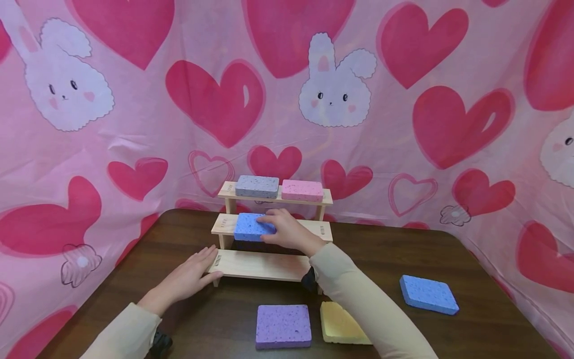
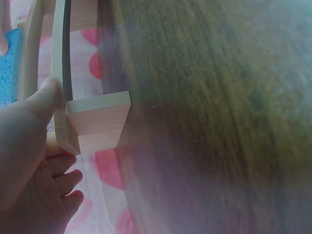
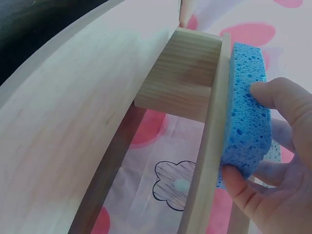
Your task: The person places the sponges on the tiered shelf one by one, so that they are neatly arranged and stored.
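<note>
A three-tier wooden stand (image 1: 269, 264) is on the table. My right hand (image 1: 289, 230) holds a blue sponge (image 1: 248, 227) at the middle tier's left part. In the right wrist view, fingers and thumb grip that sponge (image 3: 246, 107) against the shelf board (image 3: 207, 161). My left hand (image 1: 190, 274) grips the lowest tier's left end; in the left wrist view its thumb lies on the board (image 2: 62, 53) and the other fingers bend around the end. On the top tier, a grey sponge (image 1: 257, 186) and a pink sponge (image 1: 302, 190) lie side by side.
A purple sponge (image 1: 283, 326) lies on the brown table (image 1: 215, 319) in front of the stand. Beside it, a yellow sponge (image 1: 343, 326) is partly covered by my right sleeve. Another blue sponge (image 1: 429, 294) lies to the right. A pink heart-patterned cloth (image 1: 278, 124) hangs behind.
</note>
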Motion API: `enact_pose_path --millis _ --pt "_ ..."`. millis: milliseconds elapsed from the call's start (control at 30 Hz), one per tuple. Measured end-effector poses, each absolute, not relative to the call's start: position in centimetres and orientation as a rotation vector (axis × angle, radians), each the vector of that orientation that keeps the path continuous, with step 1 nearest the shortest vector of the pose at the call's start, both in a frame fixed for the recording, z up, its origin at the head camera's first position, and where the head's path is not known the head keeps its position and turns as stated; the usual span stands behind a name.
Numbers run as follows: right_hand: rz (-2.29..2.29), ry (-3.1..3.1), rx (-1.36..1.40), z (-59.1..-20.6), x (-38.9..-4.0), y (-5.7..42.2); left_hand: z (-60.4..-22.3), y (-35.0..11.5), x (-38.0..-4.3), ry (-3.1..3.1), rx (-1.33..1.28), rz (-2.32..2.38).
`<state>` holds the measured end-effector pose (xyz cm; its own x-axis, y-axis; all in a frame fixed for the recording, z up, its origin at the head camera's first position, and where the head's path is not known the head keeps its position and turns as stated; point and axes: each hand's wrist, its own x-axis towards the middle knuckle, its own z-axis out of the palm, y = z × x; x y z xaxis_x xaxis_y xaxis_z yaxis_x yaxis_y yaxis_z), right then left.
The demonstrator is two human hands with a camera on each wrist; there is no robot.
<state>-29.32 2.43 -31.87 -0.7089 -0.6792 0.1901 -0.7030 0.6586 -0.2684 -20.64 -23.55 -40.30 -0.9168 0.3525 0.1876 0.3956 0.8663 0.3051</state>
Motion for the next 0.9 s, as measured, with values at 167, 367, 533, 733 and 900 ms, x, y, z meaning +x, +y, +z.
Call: enact_pose_path --millis 167,367,533,733,900 --pt "0.532 -2.776 1.156 -32.09 -29.59 2.28 -40.3 -23.51 -20.62 -2.917 -0.579 -0.519" --pt "0.554 -2.72 1.178 -32.32 -29.91 2.08 -40.29 -23.49 -20.54 -2.909 -0.583 -0.527" --pt "0.552 -2.704 1.175 -32.56 -30.14 1.81 -40.37 -23.53 -20.55 -2.905 -0.588 -0.526" --pt "0.577 -2.717 1.15 -32.69 -30.26 1.6 -40.36 -23.53 -20.59 -2.914 -0.584 -0.526" --pt "0.601 -2.727 1.139 -32.7 -30.38 1.4 -40.36 -23.51 -20.59 -2.912 -0.586 -0.524"
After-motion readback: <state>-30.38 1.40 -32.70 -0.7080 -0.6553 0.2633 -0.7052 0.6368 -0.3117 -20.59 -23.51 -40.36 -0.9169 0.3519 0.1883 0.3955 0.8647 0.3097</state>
